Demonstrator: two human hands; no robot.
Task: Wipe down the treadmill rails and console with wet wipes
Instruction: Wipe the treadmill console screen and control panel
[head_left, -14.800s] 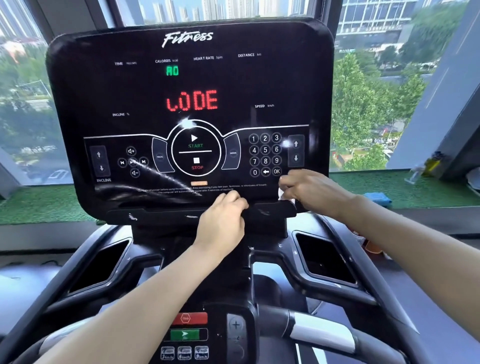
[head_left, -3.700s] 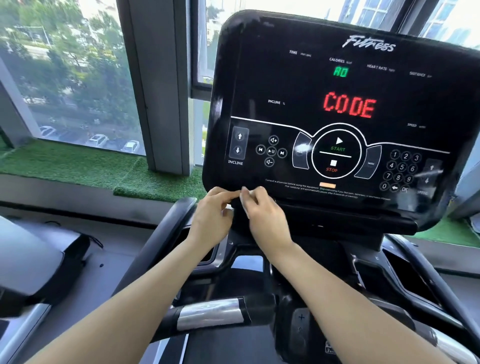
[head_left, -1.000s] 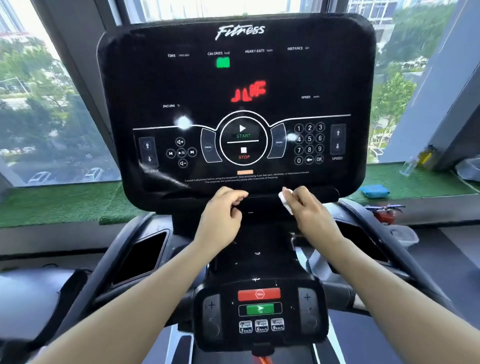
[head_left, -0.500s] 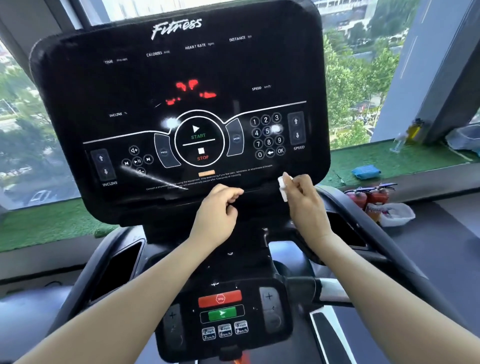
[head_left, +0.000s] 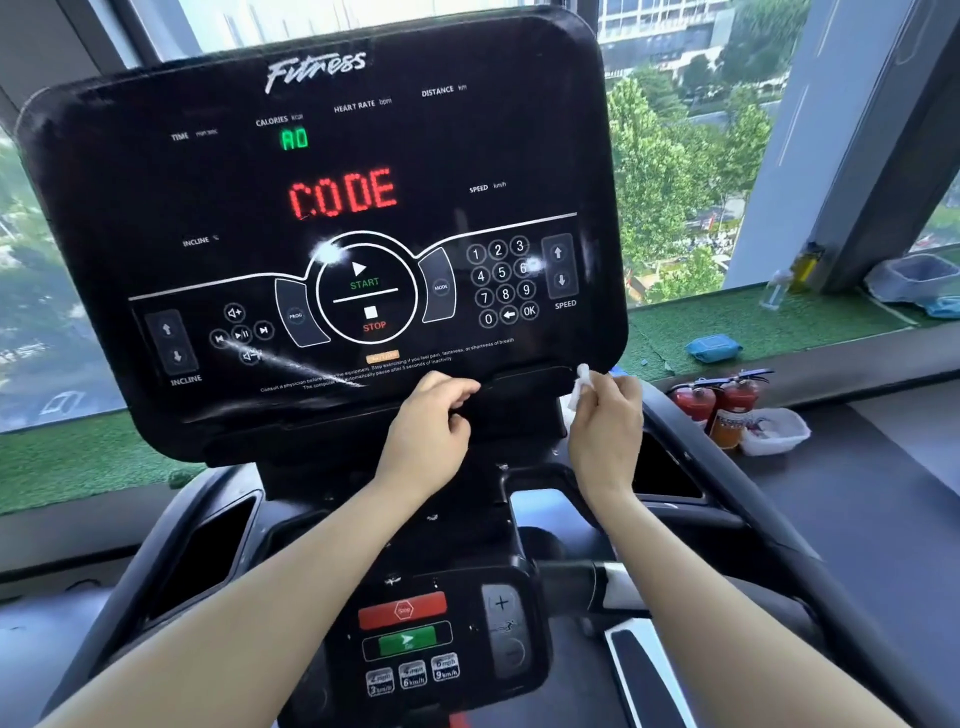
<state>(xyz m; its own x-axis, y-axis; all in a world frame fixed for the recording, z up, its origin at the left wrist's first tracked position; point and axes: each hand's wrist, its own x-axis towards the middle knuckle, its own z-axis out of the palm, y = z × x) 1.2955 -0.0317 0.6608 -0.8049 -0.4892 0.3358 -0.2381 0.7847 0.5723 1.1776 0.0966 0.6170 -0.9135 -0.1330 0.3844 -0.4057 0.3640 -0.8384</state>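
Wet wipe (head_left: 577, 387) sits pinched in her right hand (head_left: 605, 423) at the console (head_left: 332, 218) lower edge, placed for wiping. Left hand (head_left: 428, 428), curled, seems to brace there, gripping nothing I can see.

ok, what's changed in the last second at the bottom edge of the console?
The right hand, pinching the white wipe, has slid right along the console's lower edge to its right corner. The red display, garbled a moment ago, reads CODE again. The left hand stays put, fingers curled at the middle of that edge. The wipe is in the same grip as before.
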